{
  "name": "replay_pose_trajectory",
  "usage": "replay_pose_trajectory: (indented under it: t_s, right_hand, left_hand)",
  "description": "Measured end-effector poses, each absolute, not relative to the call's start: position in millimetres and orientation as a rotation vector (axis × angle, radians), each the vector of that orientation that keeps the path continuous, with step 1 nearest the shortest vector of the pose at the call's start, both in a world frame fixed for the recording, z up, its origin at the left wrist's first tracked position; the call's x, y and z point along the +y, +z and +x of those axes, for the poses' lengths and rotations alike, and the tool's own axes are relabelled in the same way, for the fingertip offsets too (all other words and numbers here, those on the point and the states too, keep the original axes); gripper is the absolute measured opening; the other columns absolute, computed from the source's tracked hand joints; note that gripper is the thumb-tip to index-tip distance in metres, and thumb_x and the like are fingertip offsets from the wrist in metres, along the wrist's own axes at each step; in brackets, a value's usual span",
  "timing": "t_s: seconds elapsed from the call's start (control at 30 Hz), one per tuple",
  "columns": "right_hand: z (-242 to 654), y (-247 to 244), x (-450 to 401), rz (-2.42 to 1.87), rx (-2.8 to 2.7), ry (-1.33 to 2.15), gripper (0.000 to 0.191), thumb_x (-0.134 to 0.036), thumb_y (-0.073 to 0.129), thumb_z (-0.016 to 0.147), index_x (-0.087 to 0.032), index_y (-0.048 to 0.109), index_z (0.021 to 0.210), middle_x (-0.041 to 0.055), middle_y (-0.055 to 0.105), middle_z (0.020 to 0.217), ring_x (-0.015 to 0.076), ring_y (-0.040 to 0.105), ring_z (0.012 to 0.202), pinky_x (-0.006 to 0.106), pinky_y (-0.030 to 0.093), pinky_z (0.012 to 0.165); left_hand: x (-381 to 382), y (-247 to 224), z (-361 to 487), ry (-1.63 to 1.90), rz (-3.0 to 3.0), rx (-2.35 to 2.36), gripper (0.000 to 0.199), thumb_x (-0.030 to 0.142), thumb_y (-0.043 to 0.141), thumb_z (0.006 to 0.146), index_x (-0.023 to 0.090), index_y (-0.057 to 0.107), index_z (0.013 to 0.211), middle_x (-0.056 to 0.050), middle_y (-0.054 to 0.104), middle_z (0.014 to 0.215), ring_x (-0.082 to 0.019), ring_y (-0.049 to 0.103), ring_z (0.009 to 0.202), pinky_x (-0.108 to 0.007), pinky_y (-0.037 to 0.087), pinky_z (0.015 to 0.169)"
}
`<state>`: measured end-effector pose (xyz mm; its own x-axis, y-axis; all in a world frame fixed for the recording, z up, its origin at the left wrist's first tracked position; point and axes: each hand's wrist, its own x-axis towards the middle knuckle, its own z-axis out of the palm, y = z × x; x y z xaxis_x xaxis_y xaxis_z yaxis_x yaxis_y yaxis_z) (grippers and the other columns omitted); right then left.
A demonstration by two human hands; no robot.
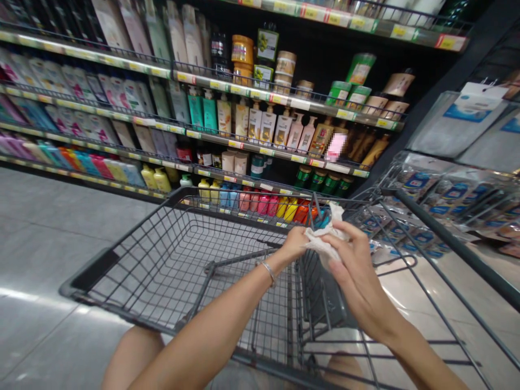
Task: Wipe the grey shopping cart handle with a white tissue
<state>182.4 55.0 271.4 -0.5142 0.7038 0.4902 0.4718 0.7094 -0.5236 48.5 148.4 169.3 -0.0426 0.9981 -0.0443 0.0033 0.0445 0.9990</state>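
A crumpled white tissue [323, 246] is bunched between my two hands above the right-hand part of a black wire shopping cart [91, 273]. My left hand [296, 242], with a thin bracelet at the wrist, is closed at the tissue's left end; its fingertips are partly hidden. From the right, my right hand [359, 265] holds the tissue between thumb and fingers, and one corner sticks up above it. Just below the hands is the cart's grey flap [331, 295]. The cart's wire basket shows its grid floor, with a folding bar across it.
Beyond the cart stand shelves [227, 86] of bottles, tubs and jars, with price tags along their edges. Packaged goods [418, 187] hang on a rack at right. A dark cart handle [459, 246] slants across the right side. Grey tiled floor [36, 227] lies at left.
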Motion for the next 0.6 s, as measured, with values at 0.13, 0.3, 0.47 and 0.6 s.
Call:
replay_pose_trajectory:
  t_s: [0.13, 0.3, 0.47, 0.6]
  right_hand:
    - [197.7, 257.5, 27.5, -0.948, -2.162, 0.533, 0.042, -0.033, 0.033, 0.094, -0.030, 0.046, 0.134, 0.0069, 0.041, 0.137, 0.0253, 0.038, 0.130, 0.041, 0.035, 0.107]
    - [214.5, 252.5, 2.2, -0.938, -2.150, 0.499, 0.037, -0.024, 0.045, 0.089, -0.036, 0.058, 0.122, 0.0066, 0.052, 0.125, 0.0246, 0.053, 0.115, 0.034, 0.051, 0.088]
    - [225.3, 256.8, -3.1, -0.780, -2.225, 0.410, 0.044, -0.016, 0.052, 0.081, -0.042, 0.062, 0.115, 0.0072, 0.060, 0.114, 0.0254, 0.062, 0.100, 0.035, 0.056, 0.073]
    - [218.1, 263.7, -0.9, -0.806, -2.160, 0.530, 0.034, -0.017, 0.053, 0.081, -0.038, 0.067, 0.105, 0.0078, 0.059, 0.112, 0.0231, 0.063, 0.098, 0.034, 0.056, 0.075]
  left_hand:
    - [144.8, 175.4, 46.6, 1.111, 1.190, 1.323, 0.030, 0.036, 0.046, 0.091, 0.011, 0.063, 0.088, -0.004, 0.064, 0.086, -0.015, 0.061, 0.079, -0.032, 0.050, 0.074]
    - [139.7, 188.1, 46.3, 1.133, 1.221, 1.421, 0.040, 0.021, 0.038, 0.086, 0.015, 0.056, 0.050, 0.000, 0.055, 0.050, -0.012, 0.052, 0.054, -0.025, 0.042, 0.061]
    - [137.6, 214.7, 31.4, 1.285, 1.217, 1.595, 0.019, 0.016, 0.052, 0.072, 0.015, 0.060, 0.054, -0.003, 0.060, 0.057, -0.017, 0.057, 0.064, -0.028, 0.043, 0.071]
    - [128.9, 241.6, 22.2, 1.557, 1.200, 1.610, 0.025, 0.026, 0.040, 0.085, 0.016, 0.062, 0.089, -0.006, 0.066, 0.090, -0.016, 0.059, 0.085, -0.027, 0.045, 0.079]
